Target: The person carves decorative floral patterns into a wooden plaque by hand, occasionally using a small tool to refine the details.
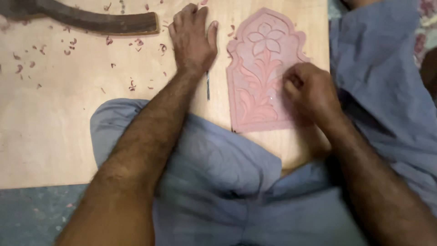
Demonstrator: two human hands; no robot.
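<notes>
Blue-grey cloth (218, 196) of the person's garment is filling the bottom of the view, draping over the near edge of a pale plywood board (59, 123) and rising again along the right side. Two bare forearms are reaching over it. The left hand (192, 38) is lying flat, palm down, on the board with fingers together and thumb spread, holding nothing, just left of a pink carved panel (259, 73). This panel, arched and scalloped at its top, is lying flat on the right part of the board, showing a five-petalled flower above curling leaves in low relief. The right hand (312, 89) is resting on the panel's right edge with fingers curled in tightly; whether it is gripping a tool I cannot tell, as the hand is blurred. A thin dark metal tool (208, 85) is lying on the board between the left wrist and the panel, touching neither. Reddish wood shavings (68, 45) are scattering over the far left of the board. A dark curved piece of wood (91, 20) is lying along the top edge. Grey-green floor (27, 214) is showing at the bottom left.
</notes>
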